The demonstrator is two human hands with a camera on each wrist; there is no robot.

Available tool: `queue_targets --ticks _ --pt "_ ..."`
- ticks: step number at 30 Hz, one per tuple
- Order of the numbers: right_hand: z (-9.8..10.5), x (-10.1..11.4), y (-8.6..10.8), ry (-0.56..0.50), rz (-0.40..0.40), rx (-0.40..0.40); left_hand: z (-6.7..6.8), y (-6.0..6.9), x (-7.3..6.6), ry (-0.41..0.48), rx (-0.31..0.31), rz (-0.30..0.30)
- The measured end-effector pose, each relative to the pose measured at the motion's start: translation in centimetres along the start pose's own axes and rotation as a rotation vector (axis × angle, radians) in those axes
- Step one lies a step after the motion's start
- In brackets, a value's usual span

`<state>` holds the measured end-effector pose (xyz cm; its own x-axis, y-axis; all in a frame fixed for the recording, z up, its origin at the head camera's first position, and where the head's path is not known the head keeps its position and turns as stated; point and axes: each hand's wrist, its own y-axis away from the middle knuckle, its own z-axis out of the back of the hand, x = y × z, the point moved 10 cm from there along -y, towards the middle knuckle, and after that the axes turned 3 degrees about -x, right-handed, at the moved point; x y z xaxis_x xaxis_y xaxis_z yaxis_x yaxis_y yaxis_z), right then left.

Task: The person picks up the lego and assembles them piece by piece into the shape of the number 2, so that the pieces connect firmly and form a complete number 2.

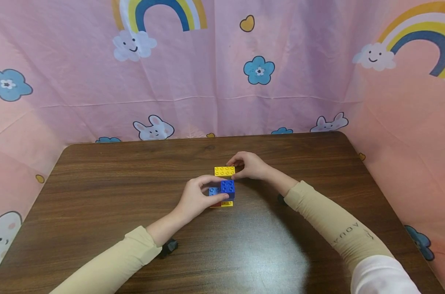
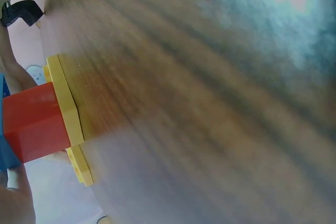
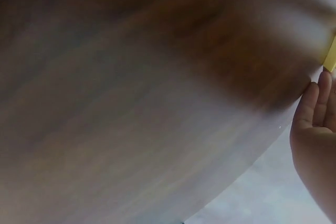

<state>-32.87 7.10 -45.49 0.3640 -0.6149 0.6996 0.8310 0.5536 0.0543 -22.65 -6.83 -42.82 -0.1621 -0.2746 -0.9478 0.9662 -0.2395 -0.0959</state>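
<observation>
In the head view my left hand [image 1: 196, 198] pinches a dark blue brick [image 1: 227, 187] between thumb and forefinger. That brick stands at the right of a light blue brick [image 1: 212, 190], above a red brick [image 2: 37, 121] and a yellow base [image 2: 64, 98], as the left wrist view shows. The fingers partly cover this stack. Just behind it lies a yellow brick [image 1: 224, 171] with two rows of studs. My right hand [image 1: 252, 166] holds that brick's right end, fingers at the back and thumb in front. Only a yellow corner [image 3: 329, 59] shows in the right wrist view.
A brown wood-grain table [image 1: 116, 183] bears the bricks. Pink patterned cloth [image 1: 215, 77] hangs behind it and along the sides. Black devices [image 1: 169, 247] sit at both wrists, below the beige sleeves [image 1: 108, 261].
</observation>
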Motion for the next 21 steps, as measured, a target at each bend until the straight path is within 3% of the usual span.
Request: queue_targets --ticks 21 --pt "-0.01 0.19 -0.14 0.073 0.003 -0.011 -0.01 -0.02 0.17 0.0 0.0 0.023"
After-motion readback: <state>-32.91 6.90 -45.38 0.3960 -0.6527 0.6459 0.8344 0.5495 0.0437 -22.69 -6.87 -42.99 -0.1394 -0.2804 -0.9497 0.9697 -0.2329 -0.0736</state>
